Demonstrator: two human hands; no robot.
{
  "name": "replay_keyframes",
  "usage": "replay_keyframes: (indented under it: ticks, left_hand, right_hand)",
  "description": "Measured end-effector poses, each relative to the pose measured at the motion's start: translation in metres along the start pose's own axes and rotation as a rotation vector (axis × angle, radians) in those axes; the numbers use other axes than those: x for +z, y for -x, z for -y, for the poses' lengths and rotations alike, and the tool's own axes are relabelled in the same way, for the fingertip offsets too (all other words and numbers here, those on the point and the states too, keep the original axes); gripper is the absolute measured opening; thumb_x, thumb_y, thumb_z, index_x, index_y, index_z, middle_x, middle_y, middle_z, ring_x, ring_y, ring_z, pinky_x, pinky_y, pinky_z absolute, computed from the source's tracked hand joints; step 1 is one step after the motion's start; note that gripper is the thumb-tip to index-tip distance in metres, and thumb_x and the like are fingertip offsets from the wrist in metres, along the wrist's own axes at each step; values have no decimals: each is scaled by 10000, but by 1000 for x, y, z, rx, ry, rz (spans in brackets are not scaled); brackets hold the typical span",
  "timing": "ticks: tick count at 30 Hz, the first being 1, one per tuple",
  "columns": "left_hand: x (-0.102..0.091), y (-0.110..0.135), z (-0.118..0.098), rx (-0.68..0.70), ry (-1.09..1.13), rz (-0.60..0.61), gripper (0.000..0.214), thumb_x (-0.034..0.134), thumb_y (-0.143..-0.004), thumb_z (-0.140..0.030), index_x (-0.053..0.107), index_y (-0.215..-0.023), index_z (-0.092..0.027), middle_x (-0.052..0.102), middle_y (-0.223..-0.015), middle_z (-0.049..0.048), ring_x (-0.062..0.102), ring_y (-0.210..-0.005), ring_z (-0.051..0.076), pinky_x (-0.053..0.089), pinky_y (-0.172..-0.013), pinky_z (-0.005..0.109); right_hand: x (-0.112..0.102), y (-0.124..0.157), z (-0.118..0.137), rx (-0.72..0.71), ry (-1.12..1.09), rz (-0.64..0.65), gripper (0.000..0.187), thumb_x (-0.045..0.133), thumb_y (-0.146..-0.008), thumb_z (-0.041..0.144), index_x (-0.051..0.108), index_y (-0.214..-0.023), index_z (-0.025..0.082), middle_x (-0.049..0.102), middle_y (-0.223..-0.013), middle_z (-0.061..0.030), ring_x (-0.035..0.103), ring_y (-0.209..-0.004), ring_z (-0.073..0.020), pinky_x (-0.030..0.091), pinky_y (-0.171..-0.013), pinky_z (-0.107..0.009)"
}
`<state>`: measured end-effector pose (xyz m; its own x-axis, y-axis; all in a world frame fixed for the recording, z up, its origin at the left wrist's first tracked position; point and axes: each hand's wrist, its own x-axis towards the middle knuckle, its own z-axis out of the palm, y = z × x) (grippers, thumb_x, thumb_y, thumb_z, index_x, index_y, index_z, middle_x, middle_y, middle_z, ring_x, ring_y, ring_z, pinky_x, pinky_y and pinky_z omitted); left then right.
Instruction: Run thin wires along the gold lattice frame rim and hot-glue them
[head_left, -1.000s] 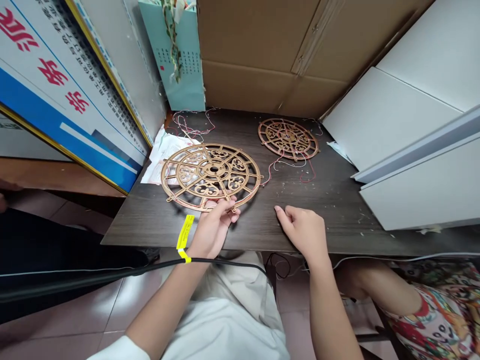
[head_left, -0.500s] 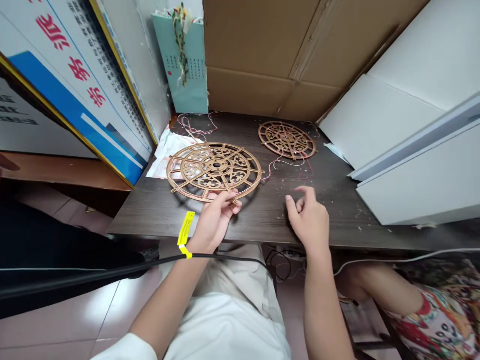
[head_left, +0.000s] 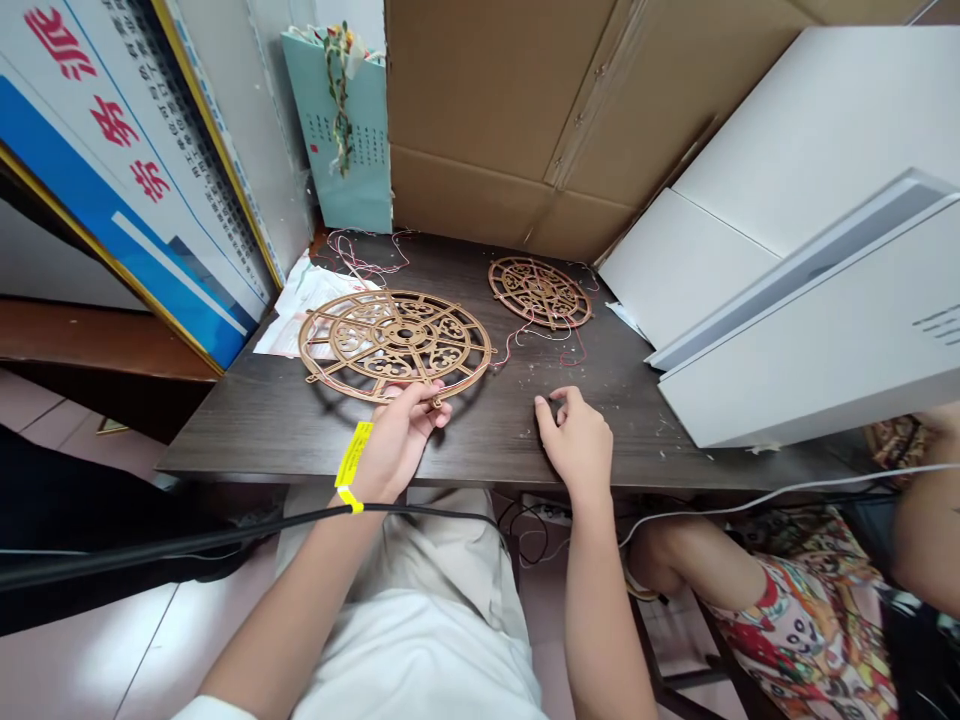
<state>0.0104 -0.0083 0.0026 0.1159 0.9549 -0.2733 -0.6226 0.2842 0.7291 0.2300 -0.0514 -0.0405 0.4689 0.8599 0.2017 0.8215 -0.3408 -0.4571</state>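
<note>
A large round wooden fretwork disc (head_left: 395, 342) lies tilted on the dark wooden table (head_left: 495, 430), its near edge lifted. My left hand (head_left: 397, 440) pinches that near rim between thumb and fingers. My right hand (head_left: 576, 440) rests on the table to the right of the disc, fingers curled with thumb and forefinger together; whether anything is between them I cannot make out. A smaller fretwork disc (head_left: 539, 291) lies farther back with red and white thread (head_left: 559, 340) trailing from it.
Papers (head_left: 300, 300) and loose thread lie at the table's back left. A teal paper bag (head_left: 349, 130) and cardboard (head_left: 510, 110) stand behind. White panels (head_left: 810, 300) lean on the right, a framed sign (head_left: 127, 170) on the left. Another person's leg (head_left: 750, 590) shows at lower right.
My right hand has drawn back toward the table's near edge and curled its fingers. The view has shifted a little to the right. My left hand still holds the large disc's rim.
</note>
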Motion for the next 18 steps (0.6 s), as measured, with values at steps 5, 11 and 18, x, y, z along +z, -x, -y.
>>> replay_keyframes:
  ticks: [5,11,18]
  left_hand:
    - [-3,0,1,-9,4,15,366,861,-562,-207,584,-779,-107,642,-851,30,621,-644,112,422,-551,212]
    - [-3,-1,0,-3,4,18,371,864,-564,-207,594,-798,-108,638,-857,23,624,-653,112,430,-559,210]
    - [-5,-2,2,-4,8,31,341,856,-577,-203,596,-774,-104,641,-852,25,627,-654,111,437,-565,213]
  right_hand:
    - [0,0,-2,-47,-48,-11,346,516,-974,520,653,-957,203,609,-723,-10,534,-697,-141,279,-668,-252]
    - [2,2,-2,-62,-67,7,300,524,-961,485,668,-1040,234,623,-755,-9,552,-724,-152,285,-674,-254]
    - [-12,-34,-4,-187,-102,206,245,597,-880,386,665,-1048,222,660,-763,-11,577,-708,-158,336,-672,-255]
